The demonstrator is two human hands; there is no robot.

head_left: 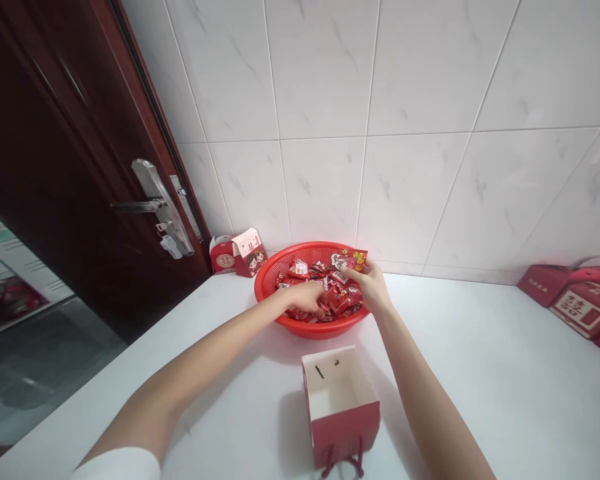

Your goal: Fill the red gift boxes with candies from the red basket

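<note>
A red plastic basket [314,330] with a perforated rim holds many small wrapped candies [341,301], mostly red. My left hand [306,297] reaches over its near edge into the candies, fingers curled down among them; whatever they grip is hidden. At the basket's right rim, my right hand [373,283] pinches a red and gold candy packet [353,259] with a white design, thumb in front. Between my forearms stands an open-topped red gift box [345,433], nearer to me than the basket. Its inside is white, with dark cord ends on the far wall and a dark red cord handle in front.
Two small red boxes, one plain red [223,256] and one with cartoon figures [250,253], stand against the tiled wall [325,187]. Several red gift boxes [583,308] are at the right on the white table [455,347]. A dark wooden door [80,167] stands at left.
</note>
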